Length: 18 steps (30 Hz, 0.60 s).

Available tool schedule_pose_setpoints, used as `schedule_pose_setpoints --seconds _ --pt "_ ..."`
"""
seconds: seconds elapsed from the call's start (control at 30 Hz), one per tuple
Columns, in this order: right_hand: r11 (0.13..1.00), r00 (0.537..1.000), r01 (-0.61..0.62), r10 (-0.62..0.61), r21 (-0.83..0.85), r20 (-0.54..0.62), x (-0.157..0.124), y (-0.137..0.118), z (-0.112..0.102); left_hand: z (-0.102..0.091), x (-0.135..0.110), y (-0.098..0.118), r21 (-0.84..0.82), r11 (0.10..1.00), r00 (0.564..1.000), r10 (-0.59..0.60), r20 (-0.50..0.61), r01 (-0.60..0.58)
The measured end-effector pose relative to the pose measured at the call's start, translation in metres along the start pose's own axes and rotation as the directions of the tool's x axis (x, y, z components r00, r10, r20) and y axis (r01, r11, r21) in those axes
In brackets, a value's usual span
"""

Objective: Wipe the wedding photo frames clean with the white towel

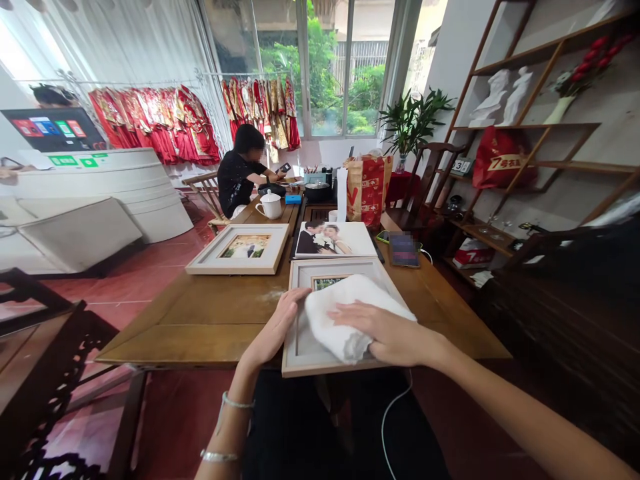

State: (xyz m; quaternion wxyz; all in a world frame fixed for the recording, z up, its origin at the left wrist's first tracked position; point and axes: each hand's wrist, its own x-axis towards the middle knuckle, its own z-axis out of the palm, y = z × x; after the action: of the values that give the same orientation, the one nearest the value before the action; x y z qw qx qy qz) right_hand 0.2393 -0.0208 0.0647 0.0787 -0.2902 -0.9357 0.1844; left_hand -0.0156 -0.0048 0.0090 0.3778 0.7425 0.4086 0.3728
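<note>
Cloth (355, 295) on frame (306, 350) beneath the flat-fingered right hand (381, 328), its bulk toward eleven o'clock; left hand (280, 323), fingers extended, touches the frame's nine-o'clock edge.

Premises: shop of the wedding trade. Stock: long row of red-and-gold garments (160, 127), hanging; shorter matching row (263, 110) alongside, the gold probably embroidery, distance blurring it. Service point: curved white counter (115, 193) bearing a black monitor (53, 131). Samples on brown wooden table (200, 313): large print of dark-suited and white-dressed couple (340, 241); pale-wood, white-matted picture frame (303, 337). Display: brown wooden shelving (530, 125) with white figurines (493, 100).
</note>
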Motion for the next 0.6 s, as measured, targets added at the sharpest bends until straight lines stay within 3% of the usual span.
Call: schedule_pose_setpoints --seconds 0.13,0.27,0.43,0.6 --pt "0.949 0.963 0.260 -0.268 0.180 0.025 0.012 -0.016 0.006 0.000 0.000 -0.006 -0.229 0.973 0.999 -0.011 0.030 0.017" --pt "0.921 0.943 0.304 -0.328 0.244 0.064 0.016 -0.020 0.006 0.001 0.000 -0.007 -0.245 0.969 1.000 -0.009 0.028 0.016" --pt "0.984 0.981 0.102 -0.123 0.143 0.150 -0.005 -0.029 -0.010 0.000 0.001 -0.001 0.063 0.996 0.998 0.063 0.030 -0.065" --pt "0.970 0.962 -0.242 0.244 -0.030 0.123 -0.062 -0.035 -0.023 -0.003 0.000 0.002 0.121 0.987 0.993 0.094 0.072 -0.102"
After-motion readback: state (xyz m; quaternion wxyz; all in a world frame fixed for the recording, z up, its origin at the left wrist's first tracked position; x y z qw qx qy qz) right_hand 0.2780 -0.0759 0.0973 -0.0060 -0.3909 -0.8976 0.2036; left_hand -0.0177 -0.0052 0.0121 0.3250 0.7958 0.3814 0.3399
